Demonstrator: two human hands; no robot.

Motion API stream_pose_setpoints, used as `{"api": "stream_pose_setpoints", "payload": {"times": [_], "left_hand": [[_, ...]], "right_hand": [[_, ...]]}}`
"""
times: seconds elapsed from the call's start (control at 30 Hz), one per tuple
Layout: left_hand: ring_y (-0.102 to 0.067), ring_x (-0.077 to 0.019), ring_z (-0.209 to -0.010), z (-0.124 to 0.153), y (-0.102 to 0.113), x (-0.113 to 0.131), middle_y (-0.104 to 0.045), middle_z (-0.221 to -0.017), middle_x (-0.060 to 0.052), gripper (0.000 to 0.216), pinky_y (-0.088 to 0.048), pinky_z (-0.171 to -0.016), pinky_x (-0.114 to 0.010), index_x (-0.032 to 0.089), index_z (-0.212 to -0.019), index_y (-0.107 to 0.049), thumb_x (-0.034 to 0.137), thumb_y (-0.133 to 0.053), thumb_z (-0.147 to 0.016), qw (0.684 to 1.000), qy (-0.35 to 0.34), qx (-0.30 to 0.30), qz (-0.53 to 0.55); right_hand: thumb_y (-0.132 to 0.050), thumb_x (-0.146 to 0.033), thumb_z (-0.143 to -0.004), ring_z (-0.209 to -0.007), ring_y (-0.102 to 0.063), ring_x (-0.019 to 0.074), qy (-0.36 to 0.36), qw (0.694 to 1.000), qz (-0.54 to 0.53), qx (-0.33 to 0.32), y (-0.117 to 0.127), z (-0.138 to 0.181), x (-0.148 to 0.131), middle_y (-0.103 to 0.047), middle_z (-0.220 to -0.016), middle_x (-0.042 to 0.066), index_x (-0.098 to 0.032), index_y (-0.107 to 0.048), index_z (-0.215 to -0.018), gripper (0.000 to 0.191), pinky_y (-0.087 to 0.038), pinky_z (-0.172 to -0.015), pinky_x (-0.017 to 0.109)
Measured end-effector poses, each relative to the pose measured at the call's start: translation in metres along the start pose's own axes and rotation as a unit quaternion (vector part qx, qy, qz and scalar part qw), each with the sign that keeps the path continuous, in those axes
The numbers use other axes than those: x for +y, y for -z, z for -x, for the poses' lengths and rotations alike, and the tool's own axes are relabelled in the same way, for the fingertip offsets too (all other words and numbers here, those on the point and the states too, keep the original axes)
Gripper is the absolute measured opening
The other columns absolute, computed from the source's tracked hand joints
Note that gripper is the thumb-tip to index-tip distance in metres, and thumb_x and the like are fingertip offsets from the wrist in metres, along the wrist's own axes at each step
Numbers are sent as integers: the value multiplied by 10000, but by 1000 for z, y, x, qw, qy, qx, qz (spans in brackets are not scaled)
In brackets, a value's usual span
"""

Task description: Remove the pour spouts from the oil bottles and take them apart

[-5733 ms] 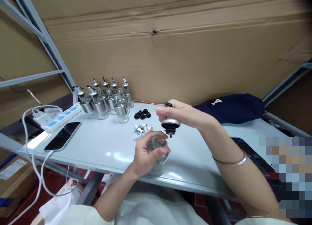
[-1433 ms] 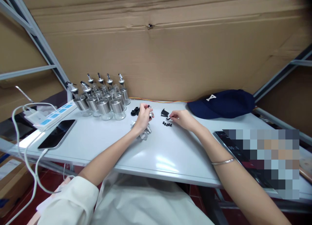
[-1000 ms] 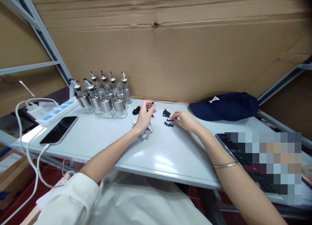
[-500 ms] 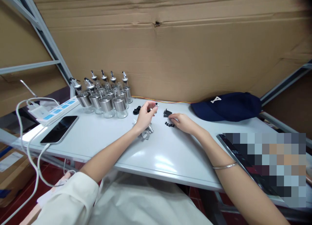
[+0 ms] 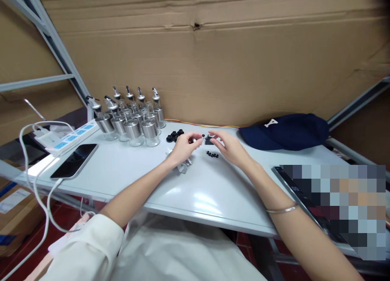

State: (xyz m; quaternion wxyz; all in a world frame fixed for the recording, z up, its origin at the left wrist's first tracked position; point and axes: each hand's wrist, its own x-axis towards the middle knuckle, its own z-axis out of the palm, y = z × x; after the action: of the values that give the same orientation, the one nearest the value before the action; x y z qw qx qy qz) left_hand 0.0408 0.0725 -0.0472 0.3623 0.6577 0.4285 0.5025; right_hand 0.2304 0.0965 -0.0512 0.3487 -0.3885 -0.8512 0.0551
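Note:
My left hand (image 5: 186,147) is closed round a small silver pourer piece (image 5: 194,140), mostly hidden by the fingers. Just beyond its fingertips is a small black part (image 5: 203,135). My right hand (image 5: 227,146) faces it from the right, thumb and forefinger apart, with nothing visible held between them. Near the right fingertips lies a bunch of thin black pieces (image 5: 209,141). Several little black caps (image 5: 212,154) sit in a short row in front of it. Black ribbed stoppers (image 5: 174,135) lie left of my left hand, and silver pourer parts (image 5: 184,166) lie below its wrist.
Glass bottles with steel sleeves (image 5: 133,130), several topped by pourers, stand at the back left. A phone (image 5: 74,161) and a power strip (image 5: 81,132) with white cables are at the left. A navy cap (image 5: 286,132) and a dark, partly blurred screen device (image 5: 300,195) occupy the right.
My right hand has lifted from beside the black caps and moved up towards the left hand, its fingers spreading. The left hand has turned and shifted slightly right with the silver piece.

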Motion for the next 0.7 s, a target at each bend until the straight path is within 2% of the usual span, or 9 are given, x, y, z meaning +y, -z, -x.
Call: {"api": "stream_pose_setpoints", "payload": {"times": [0.1,0.23,0.5,0.7], "left_hand": [[-567,-123,-704,2,0,1,-664,-818,-40,169,-437,-676,-250,139,-879,-650,243,-581,-765,995,-47,9,-92],[-582,-142,-772,4,1,3,-661,-845,-35,127,-439,-732,-260,159,-855,-649,186,-557,-772,979,-114,15,-168],[-549,-144,-748,6,1,8,-593,-797,-22,44,-424,-714,-255,179,-815,-579,170,-542,-793,966,-166,-12,-199],[-526,-162,-780,6,4,7,-557,-804,-37,23,-410,-748,-281,172,-802,-539,174,-518,-811,951,-220,-41,-214]], "right_hand": [[-393,-294,-939,-908,-625,213,55,998,-7,27,5,-1,-21,-654,-1053,106,-188,-570,-1108,266,-492,-822,354],[-363,-284,-954,-887,-611,217,97,995,28,6,8,-1,-32,-659,-958,94,-200,-580,-1009,239,-469,-789,336],[-342,-267,-949,-743,-543,201,92,990,104,-31,9,-1,-27,-602,-811,81,-185,-547,-870,235,-387,-674,295],[-331,-269,-948,-643,-520,177,53,993,84,-68,9,0,-35,-594,-755,54,-189,-526,-873,224,-354,-611,263]]}}
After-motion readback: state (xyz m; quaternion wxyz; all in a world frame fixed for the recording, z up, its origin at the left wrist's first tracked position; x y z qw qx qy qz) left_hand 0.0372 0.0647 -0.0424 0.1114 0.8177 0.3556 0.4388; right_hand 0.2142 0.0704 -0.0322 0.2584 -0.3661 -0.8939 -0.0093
